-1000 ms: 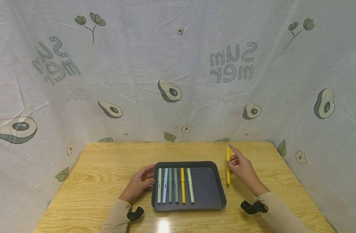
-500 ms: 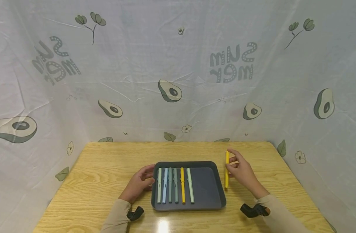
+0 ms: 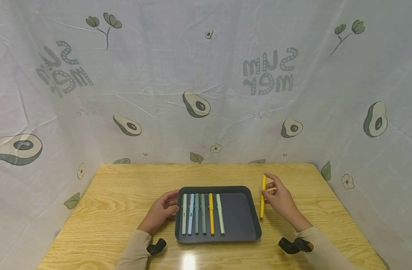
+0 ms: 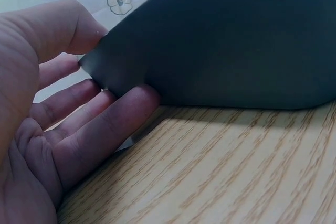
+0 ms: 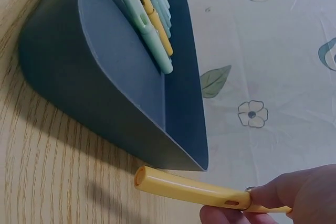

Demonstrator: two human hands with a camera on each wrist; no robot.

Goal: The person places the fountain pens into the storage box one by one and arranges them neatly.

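My right hand [image 3: 278, 195] pinches a yellow pen [image 3: 262, 200] just off the right side of the dark grey tray [image 3: 254, 210]. In the right wrist view the pen's blunt end points left, near the tray's corner, and its other end runs between thumb and fingers. My left hand [image 3: 161, 210] lies against the tray's left side, fingers relaxed. In the left wrist view the thumb meets the rim while a fingertip [image 4: 147, 94] touches the outer wall. Inside the tray, several pens stand side by side: pale green, light blue, darker green, a yellow pen [image 3: 211, 217] and a pale green pen [image 3: 220, 217] rightmost.
The tray's right half shows bare floor beside the pens. Light wood tabletop [image 3: 125, 187] surrounds the tray. A white curtain [image 3: 158, 75] printed with avocados hangs behind the table and along both sides. Each wrist carries a black mount [image 3: 156, 247].
My right hand with the yellow pen has come slightly nearer, and the pen now tilts a little, its lower end closer to the tray. The left hand and tray stay put.
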